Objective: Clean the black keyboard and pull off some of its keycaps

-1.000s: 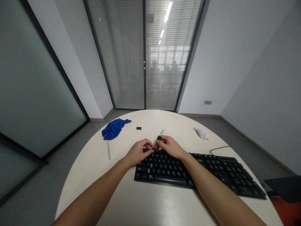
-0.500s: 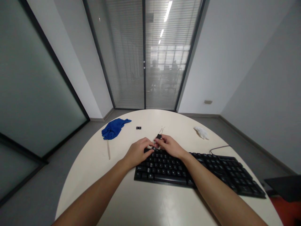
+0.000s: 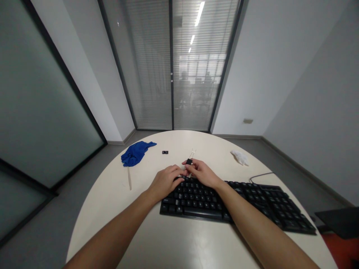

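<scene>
Grey room, slatted blinds behind a glass partition; pale round-edged table in front. Black keyboard lay along the near half. Right hand held a small wire-pronged tool by its black end between thumb and fingers, prongs pointing away. Left hand rested at the keyboard's upper left corner, fingertips meeting the right's; could not tell whether it pinched anything. Progress, by my reading: two small black pieces, probably keycaps, lay off the board beyond the hands; most visible keys sat in place. Right forearm and fingers hid several keys. Around: blue cloth far left, pale stick just below it, crumpled white item far right, cable behind the keyboard. None of these blocked the hands.
</scene>
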A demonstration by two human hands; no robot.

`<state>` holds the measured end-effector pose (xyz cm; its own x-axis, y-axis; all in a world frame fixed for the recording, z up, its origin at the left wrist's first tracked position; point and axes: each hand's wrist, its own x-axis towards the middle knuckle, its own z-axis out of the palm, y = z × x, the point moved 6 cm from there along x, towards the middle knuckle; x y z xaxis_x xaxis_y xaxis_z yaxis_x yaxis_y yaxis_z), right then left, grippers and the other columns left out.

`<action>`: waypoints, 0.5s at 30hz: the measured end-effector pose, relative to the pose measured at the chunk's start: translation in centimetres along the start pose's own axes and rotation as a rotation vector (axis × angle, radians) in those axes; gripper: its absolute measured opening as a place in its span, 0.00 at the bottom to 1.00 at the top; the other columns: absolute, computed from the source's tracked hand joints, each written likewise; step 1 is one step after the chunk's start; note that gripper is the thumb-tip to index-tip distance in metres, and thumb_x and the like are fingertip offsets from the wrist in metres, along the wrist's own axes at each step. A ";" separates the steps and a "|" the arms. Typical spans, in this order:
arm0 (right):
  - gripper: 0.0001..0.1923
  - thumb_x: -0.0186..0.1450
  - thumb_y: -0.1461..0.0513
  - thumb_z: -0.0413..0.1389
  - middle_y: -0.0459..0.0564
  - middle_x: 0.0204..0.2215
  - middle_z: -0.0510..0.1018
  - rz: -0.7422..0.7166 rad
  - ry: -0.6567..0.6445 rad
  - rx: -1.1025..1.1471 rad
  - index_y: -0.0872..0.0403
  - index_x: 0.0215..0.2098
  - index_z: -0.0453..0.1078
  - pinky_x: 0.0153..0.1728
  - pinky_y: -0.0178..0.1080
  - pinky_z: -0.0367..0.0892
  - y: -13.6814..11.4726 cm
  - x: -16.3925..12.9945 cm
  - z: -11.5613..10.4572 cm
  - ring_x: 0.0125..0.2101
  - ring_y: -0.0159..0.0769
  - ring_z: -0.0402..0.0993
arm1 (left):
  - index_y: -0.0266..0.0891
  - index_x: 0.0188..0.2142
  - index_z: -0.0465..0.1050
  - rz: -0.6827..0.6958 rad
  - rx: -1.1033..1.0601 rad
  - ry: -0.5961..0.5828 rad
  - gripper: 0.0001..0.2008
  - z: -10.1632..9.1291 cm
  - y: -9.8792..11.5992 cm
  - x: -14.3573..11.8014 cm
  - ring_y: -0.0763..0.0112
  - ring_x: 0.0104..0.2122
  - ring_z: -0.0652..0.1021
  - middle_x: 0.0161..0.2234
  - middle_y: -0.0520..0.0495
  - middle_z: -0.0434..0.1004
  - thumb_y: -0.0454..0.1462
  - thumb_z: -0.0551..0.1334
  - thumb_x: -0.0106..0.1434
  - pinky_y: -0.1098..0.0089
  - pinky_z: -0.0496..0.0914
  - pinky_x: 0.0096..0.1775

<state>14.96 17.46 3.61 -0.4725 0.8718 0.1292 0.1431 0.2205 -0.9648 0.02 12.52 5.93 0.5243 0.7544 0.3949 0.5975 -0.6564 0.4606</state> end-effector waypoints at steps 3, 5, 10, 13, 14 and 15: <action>0.26 0.66 0.47 0.56 0.50 0.32 0.79 -0.013 0.021 0.010 0.58 0.51 0.67 0.36 0.38 0.69 0.0 0.1 -0.2 0.32 0.35 0.75 | 0.45 0.45 0.75 -0.041 -0.089 0.067 0.08 -0.1 -0.5 0.2 0.66 0.44 0.76 0.45 0.50 0.77 0.35 0.62 0.67 0.68 0.70 0.47; 0.26 0.66 0.47 0.56 0.49 0.31 0.79 -0.007 0.034 0.030 0.57 0.52 0.66 0.36 0.38 0.69 0.1 0.1 -0.2 0.32 0.35 0.75 | 0.43 0.43 0.75 -0.125 -0.187 0.159 0.07 -0.1 -1.6 0.4 0.69 0.37 0.76 0.43 0.49 0.76 0.35 0.62 0.65 0.70 0.71 0.40; 0.26 0.67 0.46 0.55 0.49 0.30 0.79 0.027 0.033 0.003 0.56 0.53 0.64 0.32 0.36 0.68 0.4 0.1 -0.2 0.31 0.35 0.76 | 0.40 0.41 0.75 -0.274 -0.236 0.325 0.07 -0.2 -5.0 0.5 0.72 0.31 0.74 0.41 0.49 0.77 0.33 0.64 0.62 0.70 0.71 0.37; 0.25 0.67 0.47 0.55 0.49 0.30 0.79 0.015 0.027 0.004 0.55 0.53 0.64 0.32 0.37 0.68 0.5 0.1 -0.2 0.31 0.36 0.77 | 0.40 0.45 0.75 -0.324 -0.098 0.301 0.10 -0.1 -6.9 0.4 0.70 0.32 0.74 0.41 0.49 0.77 0.33 0.64 0.62 0.69 0.71 0.39; 0.25 0.67 0.47 0.55 0.49 0.30 0.79 0.009 0.026 0.005 0.55 0.53 0.64 0.32 0.37 0.68 0.5 0.2 -0.2 0.31 0.36 0.77 | 0.41 0.45 0.76 -0.327 -0.043 0.280 0.11 -0.1 -7.4 0.3 0.70 0.33 0.75 0.42 0.49 0.77 0.33 0.63 0.63 0.69 0.71 0.41; 0.24 0.67 0.47 0.54 0.49 0.30 0.79 0.004 0.027 0.003 0.55 0.53 0.64 0.32 0.37 0.68 0.6 0.2 -0.2 0.31 0.36 0.77 | 0.42 0.45 0.76 -0.331 0.005 0.263 0.10 -0.1 -7.8 0.3 0.70 0.34 0.75 0.43 0.49 0.78 0.33 0.63 0.63 0.68 0.70 0.42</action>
<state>15.13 17.85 3.14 -0.4481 0.8842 0.1318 0.1420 0.2159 -0.9660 -4.56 17.86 2.49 0.1314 0.8997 0.4162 0.7108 -0.3782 0.5930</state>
